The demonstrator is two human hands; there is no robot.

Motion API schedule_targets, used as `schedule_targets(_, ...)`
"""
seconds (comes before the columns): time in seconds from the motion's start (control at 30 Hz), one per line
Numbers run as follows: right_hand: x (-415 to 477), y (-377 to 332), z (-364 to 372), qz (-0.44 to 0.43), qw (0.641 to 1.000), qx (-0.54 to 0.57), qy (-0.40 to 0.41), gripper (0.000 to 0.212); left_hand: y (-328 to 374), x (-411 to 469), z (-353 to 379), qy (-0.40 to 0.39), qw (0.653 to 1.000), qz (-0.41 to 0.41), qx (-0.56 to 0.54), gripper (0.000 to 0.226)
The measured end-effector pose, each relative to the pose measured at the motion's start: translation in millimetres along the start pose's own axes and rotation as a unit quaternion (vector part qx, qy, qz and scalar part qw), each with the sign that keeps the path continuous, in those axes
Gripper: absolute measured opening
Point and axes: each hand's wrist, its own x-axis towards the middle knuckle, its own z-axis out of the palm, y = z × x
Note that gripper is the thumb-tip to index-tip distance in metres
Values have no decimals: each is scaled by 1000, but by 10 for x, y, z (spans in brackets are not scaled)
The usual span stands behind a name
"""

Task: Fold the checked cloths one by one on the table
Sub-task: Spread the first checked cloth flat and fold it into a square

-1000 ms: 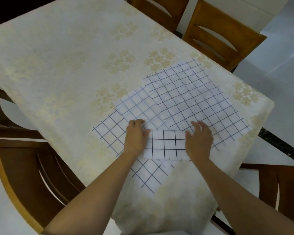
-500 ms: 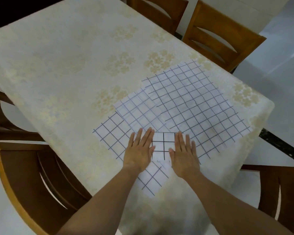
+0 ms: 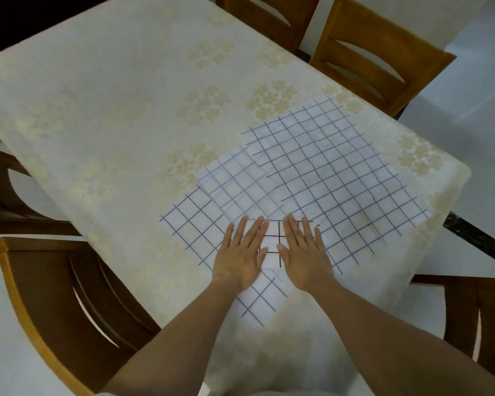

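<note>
Both hands lie flat with fingers straight and close together, pressing down on a small folded cloth with black checks just below the middle of the frame: the left hand covers its left part, the right hand its right part, and only a narrow strip shows between them. That cloth looks folded already and is getting its creases pressed, so I judge the task to be at an early stage. Three more checked cloths lie unfolded and overlapping beneath and beyond it: a large-check cloth to the left, a medium-check cloth above it, and a wide fine-check cloth reaching toward the right. The large-check cloth's near corner droops over the table's front edge at lower centre, and the fine-check cloth runs close to the right edge, so either could slip if tugged. The table offers broad room in the upper left for folding or stacking. Wooden chairs stand around it, one at lower left near the left forearm.
</note>
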Motion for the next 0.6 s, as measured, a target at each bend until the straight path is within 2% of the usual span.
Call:
schedule_targets(0.17, -111, 230, -52, 26, 1000, 10, 3, 65, -269, -153, -65, -12, 1000, 2, 10, 60)
schedule_targets(0.3, -124, 305, -43, 30, 1000, 3, 6, 66, -336, -156, -120, -53, 998, 10, 16, 64)
schedule_targets(0.37, -81, 327, -131, 34, 997, 37, 52, 66, -329, -86, -267, -31, 999, 17, -20, 70)
schedule_targets(0.47, 100, 392, -267, 10, 990, 54, 131, 52, -295, 124, -459, 23, 997, 12, -67, 58)
schedule_targets(0.6, 410, 405, -570, 17, 996, 75, 51, 42, -166, 479, -648, -17, 998, 2, -65, 49)
